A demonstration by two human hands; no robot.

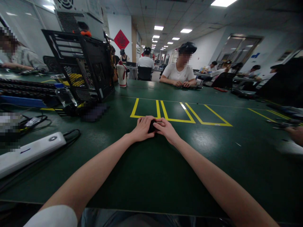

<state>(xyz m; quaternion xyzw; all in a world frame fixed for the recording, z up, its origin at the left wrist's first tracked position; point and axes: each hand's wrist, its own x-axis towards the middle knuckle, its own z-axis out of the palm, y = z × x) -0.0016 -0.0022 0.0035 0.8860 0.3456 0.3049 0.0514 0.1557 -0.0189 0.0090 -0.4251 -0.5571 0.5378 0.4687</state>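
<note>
A small black object sits between my two hands, just above the green tabletop or resting on it; I cannot tell which. My left hand is wrapped round its left side, fingers over the top and thumb below. From the right, my right hand pinches the same object with thumb and fingertips. Most of it is hidden by the fingers, so its kind does not show. Just beyond the hands, yellow tape outlines mark the green table.
A black computer case stands at the left, near a clear bottle and a white power strip with cables. A cup stands farther back. Across the table sits a person in a cap. Another person's hand shows at right.
</note>
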